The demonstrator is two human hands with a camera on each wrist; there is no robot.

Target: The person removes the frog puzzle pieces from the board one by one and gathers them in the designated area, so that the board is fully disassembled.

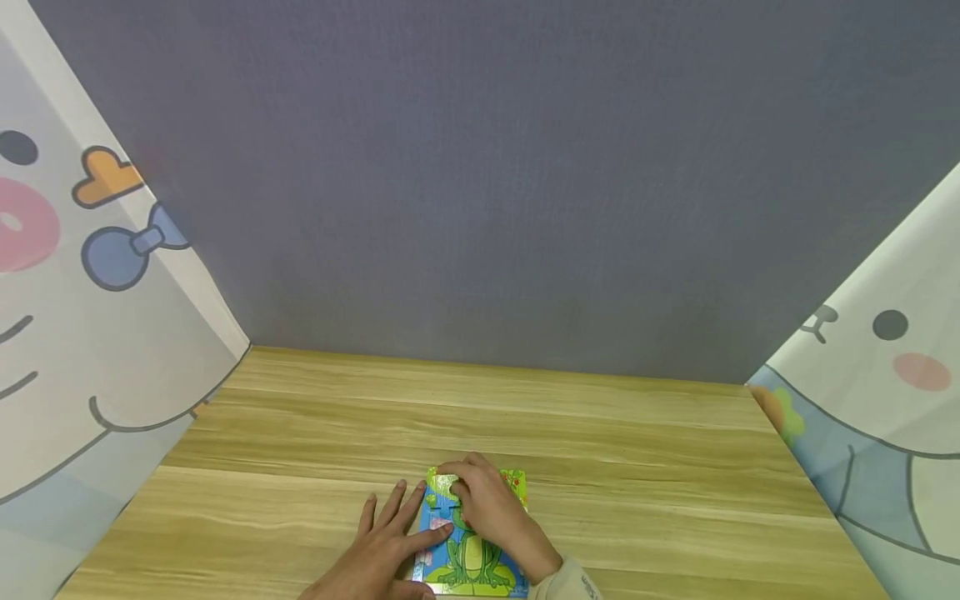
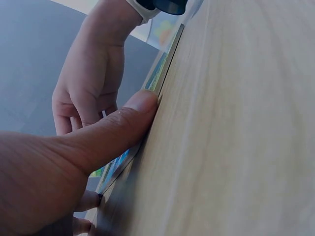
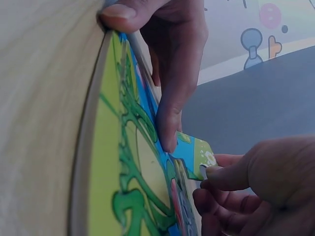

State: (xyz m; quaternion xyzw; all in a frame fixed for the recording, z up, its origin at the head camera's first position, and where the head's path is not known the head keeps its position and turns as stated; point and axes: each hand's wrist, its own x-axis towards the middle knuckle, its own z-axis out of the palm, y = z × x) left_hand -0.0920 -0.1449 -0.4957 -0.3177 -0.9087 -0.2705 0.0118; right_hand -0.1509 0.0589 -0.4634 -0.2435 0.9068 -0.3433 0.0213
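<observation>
On the near edge of the wooden table (image 1: 525,417), right in front of the person, lies a frog puzzle (image 1: 472,562), a flat board printed with a green frog on blue and yellow-green. The left hand (image 1: 386,546) lies flat beside and partly on the board's left side, fingers straight and spread, with the thumb (image 2: 125,123) pressed along the board's edge to steady it. The right hand (image 1: 487,504) sits over the far part of the board and pinches a puzzle piece (image 3: 197,152) between thumb and fingertips; the right wrist view shows that piece tilted up, one edge touching the picture surface and the other lifted off it.

As I read it, the step in hand is fitting that piece into the upper part of the frog picture while the other hand holds the board steady. The next move probably calls for lining up the piece's tabs with the gap, lowering it flat and pressing it down, with the left hand holding against any sliding on the smooth wood.

No brand, label or writing can be read on the puzzle. Behind the table stands a plain grey wall (image 1: 487,183), and at both sides hang cartoon curtains (image 1: 67,275) with animal faces, again without any legible words.
</observation>
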